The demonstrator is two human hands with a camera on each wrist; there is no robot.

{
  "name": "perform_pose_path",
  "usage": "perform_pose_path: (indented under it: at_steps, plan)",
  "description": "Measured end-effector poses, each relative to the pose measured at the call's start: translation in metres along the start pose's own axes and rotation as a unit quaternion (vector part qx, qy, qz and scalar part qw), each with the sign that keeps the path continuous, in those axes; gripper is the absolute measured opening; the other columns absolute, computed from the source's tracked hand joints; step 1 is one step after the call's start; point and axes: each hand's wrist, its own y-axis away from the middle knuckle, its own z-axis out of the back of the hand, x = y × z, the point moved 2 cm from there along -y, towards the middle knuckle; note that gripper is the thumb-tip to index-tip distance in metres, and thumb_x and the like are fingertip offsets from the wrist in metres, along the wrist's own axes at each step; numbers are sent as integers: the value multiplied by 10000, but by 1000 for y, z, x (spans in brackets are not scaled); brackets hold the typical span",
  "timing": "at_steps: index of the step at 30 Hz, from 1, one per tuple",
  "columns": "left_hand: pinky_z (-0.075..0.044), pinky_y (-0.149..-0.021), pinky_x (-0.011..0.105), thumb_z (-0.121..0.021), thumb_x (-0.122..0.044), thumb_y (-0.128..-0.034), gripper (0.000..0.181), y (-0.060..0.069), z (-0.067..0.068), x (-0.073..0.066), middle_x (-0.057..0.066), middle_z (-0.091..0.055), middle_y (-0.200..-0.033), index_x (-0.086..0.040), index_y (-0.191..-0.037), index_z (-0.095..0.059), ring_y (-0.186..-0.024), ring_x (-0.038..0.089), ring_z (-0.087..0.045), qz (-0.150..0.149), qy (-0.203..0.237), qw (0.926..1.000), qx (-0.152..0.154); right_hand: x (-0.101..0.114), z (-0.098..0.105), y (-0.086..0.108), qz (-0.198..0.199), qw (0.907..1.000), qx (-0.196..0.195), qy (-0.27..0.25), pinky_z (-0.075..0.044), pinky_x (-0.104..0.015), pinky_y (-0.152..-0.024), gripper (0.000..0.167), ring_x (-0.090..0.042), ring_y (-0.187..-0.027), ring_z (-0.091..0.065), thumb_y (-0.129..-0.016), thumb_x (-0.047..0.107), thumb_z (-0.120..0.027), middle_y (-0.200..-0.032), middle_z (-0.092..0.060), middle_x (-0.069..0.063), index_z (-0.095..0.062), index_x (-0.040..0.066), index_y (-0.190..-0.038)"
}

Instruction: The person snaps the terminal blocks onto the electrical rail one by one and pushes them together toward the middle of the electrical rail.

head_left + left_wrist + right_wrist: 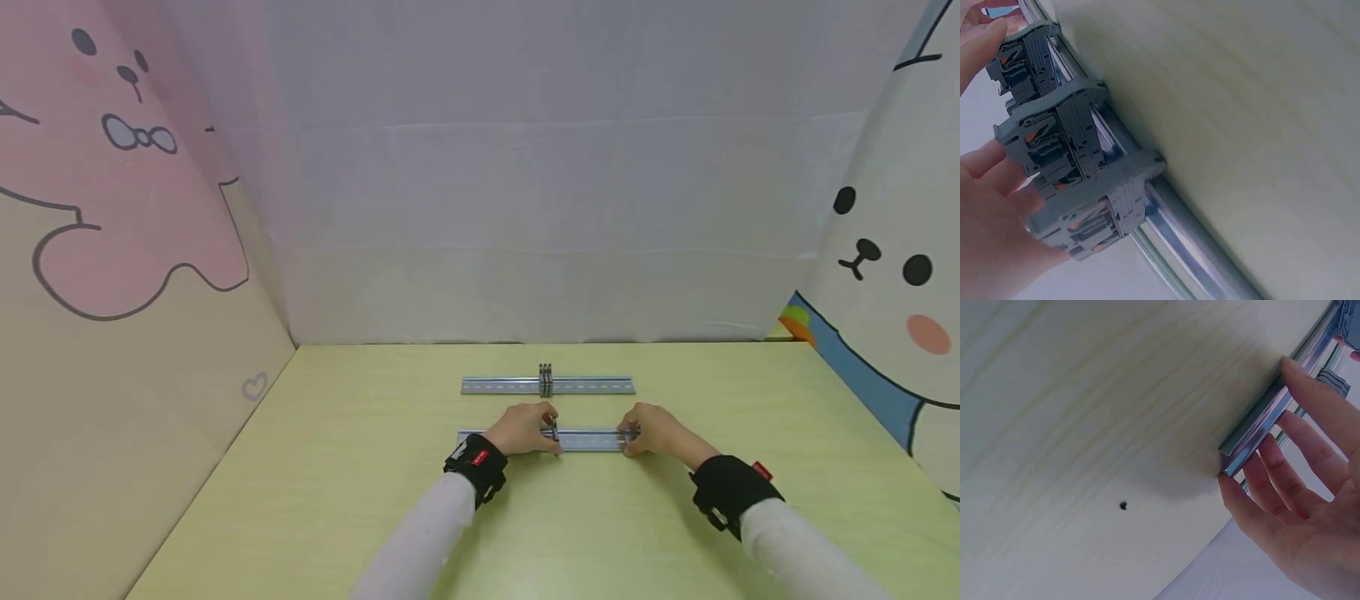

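A metal DIN rail lies across the table in front of me. My left hand pinches a grey terminal block on it between thumb and fingers. Several grey terminal blocks with orange parts show along the rail in the left wrist view. At the rail's right end, my right hand grips the rail, thumb on one edge and fingers on the other, as the right wrist view shows. The left hand hides the rail's left part in the head view.
Behind it lies a second DIN rail, roughly parallel, with several terminal blocks grouped near its middle. The pale yellow table ends at a white cloth at the back. Printed cloths stand at both sides.
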Motion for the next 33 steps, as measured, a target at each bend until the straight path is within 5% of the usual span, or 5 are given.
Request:
perform_pose_path:
  at_steps: [6, 17, 33]
  plan:
    - [-415, -838, 291, -717, -421, -688, 699, 3, 7, 5, 49, -579, -1131, -97, -1256, -468, -1013, 175, -543, 181, -45, 9997, 179, 1, 1, 0, 16, 10000, -10, -8, -405, -309, -631, 258, -166, -674, -482, -615, 41, -758, -775, -605, -92, -658, -55, -832]
    - [-428, -791, 278, -708, -349, -726, 620, 13, 22, 22, 68, -563, -1126, -86, -1242, -488, -977, 173, -538, 166, 320, 9987, 357, 0, 0, 1, -65, 10000, -10, 53, -413, -322, -650, 266, -181, -692, -504, -606, 51, -762, -783, -614, -90, -663, -43, -834]
    - [-414, -844, 307, -710, -379, -714, 683, 25, 22, 31, 72, -573, -1113, -69, -1266, -453, -1011, 186, -535, 309, 264, 9984, 384, 1, 1, 1, -26, 10000, -7, -10, -403, -311, -641, 270, -175, -689, -486, -616, 42, -757, -783, -600, -85, -658, -59, -846]
